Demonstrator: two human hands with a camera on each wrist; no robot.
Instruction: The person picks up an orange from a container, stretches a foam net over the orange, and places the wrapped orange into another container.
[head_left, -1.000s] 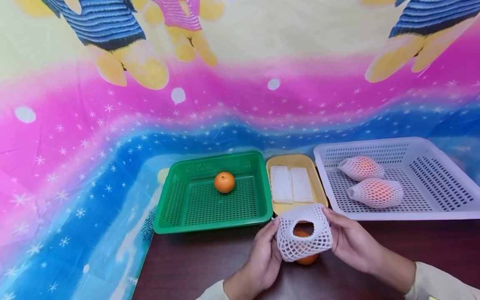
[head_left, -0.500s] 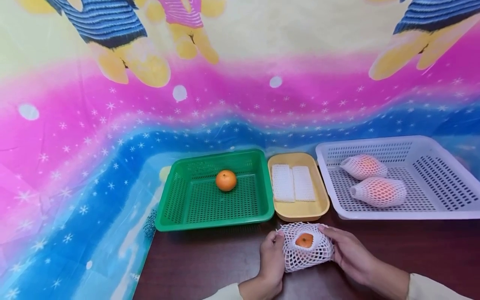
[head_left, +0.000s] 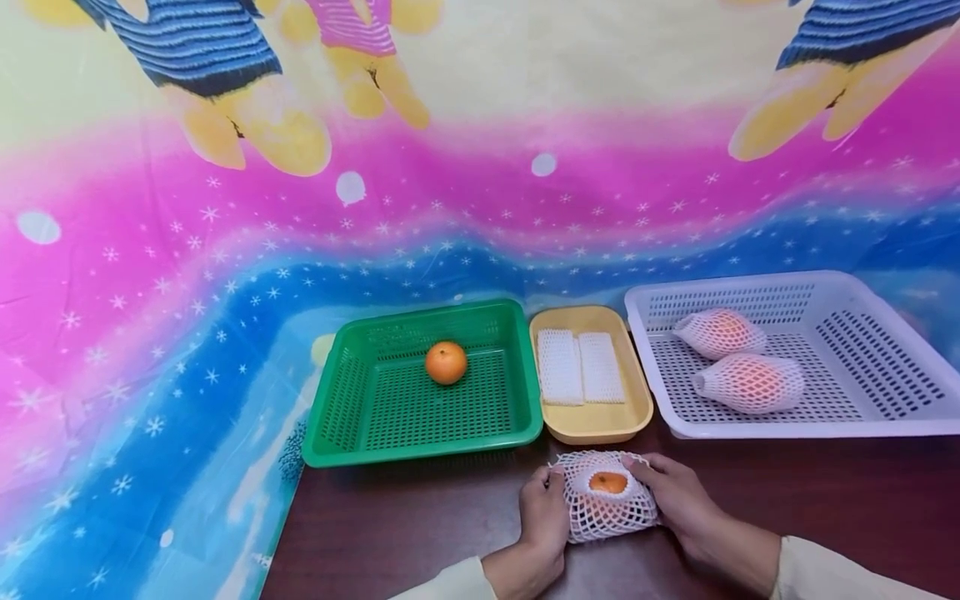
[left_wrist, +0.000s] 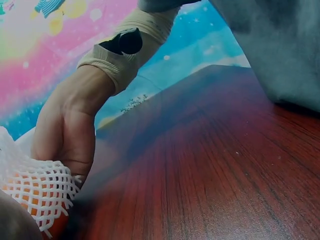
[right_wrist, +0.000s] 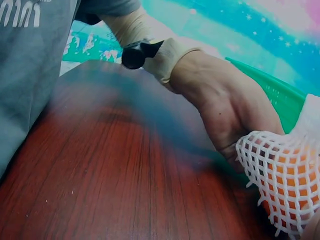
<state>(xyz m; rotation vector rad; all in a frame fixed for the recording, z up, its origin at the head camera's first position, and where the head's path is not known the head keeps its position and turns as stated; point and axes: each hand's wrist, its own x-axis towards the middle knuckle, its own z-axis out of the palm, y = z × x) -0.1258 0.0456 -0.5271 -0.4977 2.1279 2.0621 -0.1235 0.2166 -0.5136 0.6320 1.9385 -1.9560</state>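
Note:
An orange point(head_left: 609, 482) sits inside a white foam fruit net point(head_left: 611, 521) above the dark table, its top showing through the net's round opening. My left hand point(head_left: 543, 518) pinches the net's left edge, thumb uppermost. On the opposite side my right hand point(head_left: 684, 504) grips the right edge, its thumb on top near the opening. The right wrist view shows the mesh point(right_wrist: 280, 175) stretched over the orange, with the left hand beside it. In the left wrist view the right hand point(left_wrist: 67, 127) is at the mesh; its fingertips are hidden.
A green basket point(head_left: 420, 454) holds one orange point(head_left: 446, 363). Beside it, a yellow tray point(head_left: 596, 425) contains two flat foam nets point(head_left: 581, 367). At right, a pale purple basket point(head_left: 840, 417) carries two net-wrapped fruits point(head_left: 750, 383). A patterned cloth point(head_left: 480, 192) hangs behind.
The net came down over the orange on the table; the orange now fills the opening. In the last half second the right hand shifted slightly left, its thumb closer to the opening.

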